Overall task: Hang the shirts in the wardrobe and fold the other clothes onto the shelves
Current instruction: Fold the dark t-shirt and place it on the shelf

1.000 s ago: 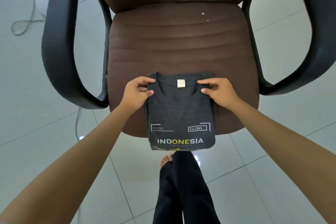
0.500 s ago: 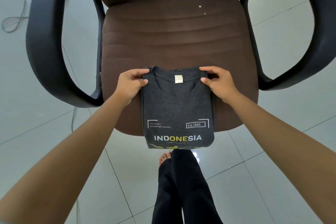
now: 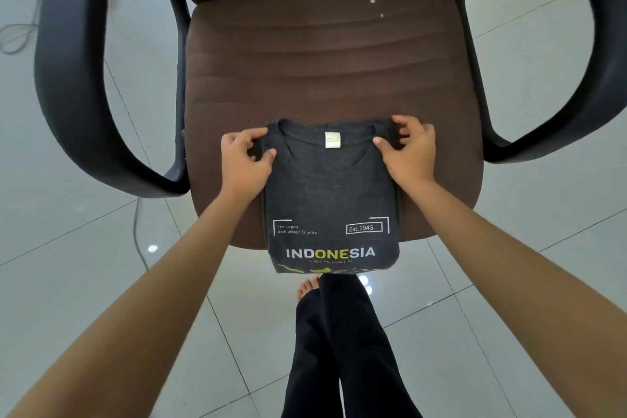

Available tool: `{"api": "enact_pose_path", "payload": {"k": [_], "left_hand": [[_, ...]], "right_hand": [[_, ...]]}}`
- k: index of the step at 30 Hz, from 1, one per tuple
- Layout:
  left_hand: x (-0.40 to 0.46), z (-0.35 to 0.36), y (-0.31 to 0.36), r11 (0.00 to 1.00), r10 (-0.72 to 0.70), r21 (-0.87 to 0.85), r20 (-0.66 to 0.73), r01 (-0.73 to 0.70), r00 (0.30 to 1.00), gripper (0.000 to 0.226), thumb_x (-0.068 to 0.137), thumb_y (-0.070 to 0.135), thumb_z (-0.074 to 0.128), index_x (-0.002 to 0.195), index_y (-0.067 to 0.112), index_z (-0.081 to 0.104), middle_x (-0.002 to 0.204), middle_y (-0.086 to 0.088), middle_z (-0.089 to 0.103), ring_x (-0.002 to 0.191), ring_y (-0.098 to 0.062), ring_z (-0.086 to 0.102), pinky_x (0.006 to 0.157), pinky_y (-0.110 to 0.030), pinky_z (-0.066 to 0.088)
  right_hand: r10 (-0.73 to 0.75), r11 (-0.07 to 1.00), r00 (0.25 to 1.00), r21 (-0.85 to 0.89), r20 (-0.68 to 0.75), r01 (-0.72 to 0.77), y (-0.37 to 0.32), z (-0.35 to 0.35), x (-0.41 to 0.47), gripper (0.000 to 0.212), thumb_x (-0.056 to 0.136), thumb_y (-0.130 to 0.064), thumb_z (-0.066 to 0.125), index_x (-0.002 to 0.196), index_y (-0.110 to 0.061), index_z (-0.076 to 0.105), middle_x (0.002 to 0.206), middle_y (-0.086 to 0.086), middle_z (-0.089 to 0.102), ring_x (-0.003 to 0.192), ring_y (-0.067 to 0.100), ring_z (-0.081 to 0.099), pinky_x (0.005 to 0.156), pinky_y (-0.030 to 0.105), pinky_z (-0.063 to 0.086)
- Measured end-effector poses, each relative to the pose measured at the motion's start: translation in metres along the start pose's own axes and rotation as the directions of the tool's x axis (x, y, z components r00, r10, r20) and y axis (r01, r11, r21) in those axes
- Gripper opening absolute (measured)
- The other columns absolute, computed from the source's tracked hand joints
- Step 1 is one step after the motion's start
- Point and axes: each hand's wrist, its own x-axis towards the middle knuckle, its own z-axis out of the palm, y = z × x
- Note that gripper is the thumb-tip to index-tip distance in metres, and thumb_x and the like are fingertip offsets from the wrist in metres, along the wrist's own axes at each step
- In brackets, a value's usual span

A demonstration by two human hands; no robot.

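A dark grey T-shirt printed "INDONESIA" lies folded into a narrow rectangle on the front of the brown chair seat, its lower edge hanging past the seat's front. My left hand pinches the shirt's top left corner by the collar, thumb on top. At the top right corner my right hand pinches the fabric the same way. A small cream label shows inside the collar.
The chair has black armrests, one on the left and one on the right. Pale floor tiles surround it. A thin cable lies on the floor at far left. My black-trousered legs stand below the shirt.
My head has moved closer over the chair. Both hands stay at the shirt's top corners; the right hand's fingers have curled over the shoulder edge.
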Motion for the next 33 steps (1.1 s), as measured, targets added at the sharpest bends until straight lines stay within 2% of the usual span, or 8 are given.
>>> {"api": "enact_pose_path", "payload": {"k": [4,8,11,14,18,26,30,33], "left_hand": [[-0.04,0.009,-0.008,0.981,-0.127,-0.146,0.025,0.129,0.992,0.04,0.083,0.021,0.069,0.119,0.029,0.053,0.119,-0.003,0.053,0.098,-0.013,0.059,0.087,-0.03,0.053],[-0.06,0.009,-0.002,0.957,-0.159,-0.217,0.172,0.195,0.972,0.033,0.085,0.012,0.066,0.112,0.026,0.054,0.101,0.008,0.059,0.09,-0.009,0.061,0.07,-0.021,0.054],[-0.054,0.002,0.003,0.911,-0.215,-0.302,0.239,0.283,0.947,0.025,0.084,0.003,0.065,0.104,0.018,0.064,0.098,0.003,0.064,0.09,-0.014,0.062,0.068,-0.02,0.056],[-0.046,-0.008,0.008,0.764,-0.315,-0.445,0.375,0.467,0.872,0.031,0.082,-0.009,0.061,0.104,0.012,0.067,0.104,-0.008,0.067,0.093,-0.022,0.065,0.071,-0.025,0.056],[-0.05,-0.021,0.015,0.652,-0.344,-0.478,0.506,0.589,0.791,0.04,0.083,-0.016,0.052,0.116,0.004,0.063,0.113,-0.011,0.064,0.1,-0.027,0.062,0.085,-0.037,0.053],[-0.08,-0.061,0.065,0.765,-0.198,-0.494,0.431,0.414,0.881,0.037,0.086,-0.016,0.047,0.111,0.006,0.063,0.101,-0.004,0.065,0.097,-0.023,0.061,0.089,-0.042,0.051],[-0.088,-0.097,0.112,0.813,-0.004,-0.53,0.411,0.242,0.912,0.036,0.088,-0.013,0.047,0.116,0.005,0.06,0.1,-0.001,0.065,0.094,-0.019,0.062,0.087,-0.04,0.053],[-0.093,-0.133,0.155,0.824,0.211,-0.562,0.428,0.076,0.879,0.041,0.087,-0.015,0.046,0.121,0.005,0.057,0.102,-0.004,0.066,0.092,-0.017,0.064,0.083,-0.035,0.055]], "right_hand": [[-0.056,0.996,0.995,-0.07,0.085,0.062,0.007,0.004,-0.03,0.063,0.084,-0.033,0.069,0.139,-0.03,0.039,0.114,0.005,0.041,0.107,0.023,0.048,0.095,0.033,0.043],[-0.095,0.987,0.979,-0.114,0.178,0.117,0.01,0.003,-0.045,0.055,0.084,-0.035,0.066,0.131,-0.036,0.038,0.11,0.007,0.059,0.102,0.027,0.054,0.086,0.043,0.049],[-0.109,0.994,0.946,0.006,0.306,0.112,0.007,-0.004,-0.043,0.042,0.086,-0.022,0.067,0.122,-0.032,0.049,0.117,-0.003,0.059,0.109,0.022,0.055,0.093,0.043,0.049],[-0.043,0.981,0.917,0.189,0.397,-0.036,0.0,-0.009,-0.041,0.032,0.085,-0.006,0.067,0.109,-0.027,0.063,0.113,-0.013,0.06,0.112,0.015,0.057,0.1,0.036,0.048],[0.111,0.904,0.873,0.316,0.475,-0.287,-0.017,-0.024,-0.044,0.037,0.084,0.005,0.065,0.098,-0.029,0.07,0.114,0.004,0.066,0.104,0.023,0.064,0.087,0.035,0.056],[-0.011,0.928,0.922,0.348,0.386,-0.135,-0.064,-0.082,-0.081,0.046,0.08,0.003,0.071,0.113,-0.027,0.065,0.12,0.0,0.06,0.104,0.014,0.061,0.082,0.026,0.056],[-0.104,0.934,0.967,0.356,0.231,0.016,-0.112,-0.119,-0.105,0.046,0.078,0.006,0.072,0.111,-0.025,0.066,0.121,0.004,0.061,0.108,0.019,0.061,0.088,0.033,0.056],[-0.174,0.936,0.983,0.318,0.053,0.148,-0.157,-0.153,-0.133,0.042,0.079,0.004,0.071,0.111,-0.024,0.066,0.12,0.003,0.06,0.109,0.018,0.059,0.092,0.03,0.053]]}}
